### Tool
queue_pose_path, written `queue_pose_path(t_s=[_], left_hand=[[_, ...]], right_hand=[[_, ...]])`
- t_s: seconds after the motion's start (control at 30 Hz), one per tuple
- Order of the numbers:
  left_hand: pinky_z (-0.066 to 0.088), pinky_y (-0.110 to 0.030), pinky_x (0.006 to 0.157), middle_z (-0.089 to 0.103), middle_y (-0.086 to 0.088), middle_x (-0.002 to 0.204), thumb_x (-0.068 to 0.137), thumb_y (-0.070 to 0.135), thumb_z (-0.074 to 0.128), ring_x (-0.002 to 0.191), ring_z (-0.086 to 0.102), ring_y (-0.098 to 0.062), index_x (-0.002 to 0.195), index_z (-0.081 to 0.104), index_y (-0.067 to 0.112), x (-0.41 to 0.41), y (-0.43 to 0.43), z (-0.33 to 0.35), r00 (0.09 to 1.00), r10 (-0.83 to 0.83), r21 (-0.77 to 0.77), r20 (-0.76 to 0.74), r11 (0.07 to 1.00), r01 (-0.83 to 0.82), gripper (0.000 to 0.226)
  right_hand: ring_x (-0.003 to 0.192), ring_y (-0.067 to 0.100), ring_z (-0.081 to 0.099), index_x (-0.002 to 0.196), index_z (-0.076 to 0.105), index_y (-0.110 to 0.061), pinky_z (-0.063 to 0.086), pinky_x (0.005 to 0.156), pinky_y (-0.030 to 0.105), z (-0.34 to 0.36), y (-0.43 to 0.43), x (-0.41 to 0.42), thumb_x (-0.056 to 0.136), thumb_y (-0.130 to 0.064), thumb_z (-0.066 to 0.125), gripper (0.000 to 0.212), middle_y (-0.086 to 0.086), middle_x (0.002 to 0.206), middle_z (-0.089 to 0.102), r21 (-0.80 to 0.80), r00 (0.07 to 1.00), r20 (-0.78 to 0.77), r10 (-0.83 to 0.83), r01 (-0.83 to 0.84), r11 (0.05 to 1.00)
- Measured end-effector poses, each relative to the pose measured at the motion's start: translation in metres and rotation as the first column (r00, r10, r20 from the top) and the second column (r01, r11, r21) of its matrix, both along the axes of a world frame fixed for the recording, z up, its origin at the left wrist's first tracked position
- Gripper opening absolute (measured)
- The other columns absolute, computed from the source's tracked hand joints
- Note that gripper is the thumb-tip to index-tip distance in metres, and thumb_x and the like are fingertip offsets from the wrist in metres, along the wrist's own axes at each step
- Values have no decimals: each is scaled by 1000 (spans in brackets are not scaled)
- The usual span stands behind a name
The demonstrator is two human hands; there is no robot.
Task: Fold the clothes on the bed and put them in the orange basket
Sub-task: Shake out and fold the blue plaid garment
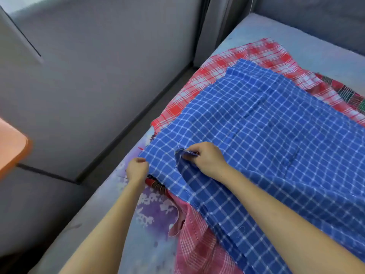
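From the head view, the blue cloth [266, 135] lies spread over the bed [138, 244], on top of the other pieces. The left hand [137, 169] grips its near-left corner with curled fingers. The right hand [207, 159], just beside it, pinches a small raised tuck of the same edge between thumb and fingers.

The step looks like squaring up this edge before the first fold. To do it well, pull the edge taut between both hands, lift only the top layer so the pieces below stay put, and match corner to corner along the printed lines.

The blue cloth is thin woven cotton with a white grid, softly creased, with loose threads at its raw edge. A red cloth [227, 76] in a larger check sits beneath it, a pink cloth [197, 244] lies rumpled nearer the person, and a dark plaid cloth [351, 93] shows at the right. The sheet has a purple blotchy print. The orange basket [11, 147], smooth with a rounded corner, sits well apart at the left.
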State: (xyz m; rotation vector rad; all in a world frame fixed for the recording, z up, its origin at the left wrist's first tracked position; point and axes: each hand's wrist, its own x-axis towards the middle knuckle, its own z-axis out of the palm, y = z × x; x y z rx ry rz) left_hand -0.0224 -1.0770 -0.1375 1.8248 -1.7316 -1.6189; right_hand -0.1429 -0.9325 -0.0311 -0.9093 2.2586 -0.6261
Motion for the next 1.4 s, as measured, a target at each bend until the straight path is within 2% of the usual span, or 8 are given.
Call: queue_pose_path(t_s=[0.2, 0.37, 0.57, 0.73, 0.9, 1.07, 1.23, 1.4], left_hand=[[42, -34, 88, 61, -11, 118, 90, 36, 52, 111, 54, -31, 115, 57, 12, -8, -49, -70, 757, -378, -138, 533, 843, 519, 35], [42, -33, 80, 66, -11, 104, 85, 37, 62, 102, 58, -31, 97, 66, 14, -1, -63, -87, 827, -265, -252, 496, 868, 429, 26], [42, -29, 74, 69, -9, 90, 84, 13, 66, 84, 60, -24, 89, 74, 6, -1, -47, -7, 931, -337, -704, 139, 628, 332, 12], [46, -31, 73, 74, -8, 80, 82, 12, 70, 73, 64, -26, 84, 76, 6, -8, -24, 84, 843, -498, -827, 203, 373, 420, 9], [46, -8, 57, 68, -2, 73, 83, 7, 68, 59, 62, -6, 88, 65, 15, -14, 11, 166, 744, -665, -607, -65, 618, 499, 10], [49, -21, 68, 71, -2, 78, 82, 2, 65, 68, 62, -10, 85, 72, 12, -18, 69, 242, 506, -861, -648, -38, 407, 644, 13], [37, -9, 52, 58, 10, 54, 88, 22, 62, 50, 50, 0, 75, 69, 8, -22, 131, 315, 393, -905, -569, -160, 410, 713, 21], [34, -15, 49, 54, 7, 52, 73, 38, 76, 48, 47, -1, 71, 69, 7, -25, 196, 366, 314, -947, -695, 63, 185, 695, 32]], right_hand=[[65, 13, 52, 77, 68, -19, 43, 68, 32, -31, -11, 0, 94, -33, 56, 25, -10, 64, 56, 25, 998, 33, 61, -62, 998], [74, 22, 62, 77, 62, -24, 50, 69, 37, -45, -8, 2, 86, -29, 67, 11, 1, 74, 67, -54, 997, 72, -31, 35, 998], [55, 5, 47, 71, 65, -26, 41, 58, 31, -23, 7, 6, 89, -35, 62, 21, -11, 58, 55, -104, 993, 101, -67, 78, 992], [59, 12, 50, 80, 72, -19, 42, 61, 35, 20, 28, 18, 89, -34, 61, 21, 0, 69, 65, -185, 983, 125, -133, 155, 970], [61, 15, 56, 76, 72, -19, 47, 63, 38, 71, 53, 26, 85, -29, 67, 15, -4, 66, 65, -311, 971, 125, -205, 235, 921], [73, 16, 65, 71, 71, -24, 52, 73, 43, 131, 87, 28, 81, -24, 72, 10, -4, 71, 70, -449, 958, 76, -278, 281, 848], [61, 13, 60, 74, 74, -15, 51, 66, 43, 190, 135, 28, 75, -30, 74, 15, -4, 65, 68, -498, 939, -7, -345, 296, 815], [64, 19, 61, 70, 72, -14, 51, 70, 48, 241, 205, 35, 78, -19, 74, 9, 4, 66, 68, -504, 917, -53, -394, 316, 804]])
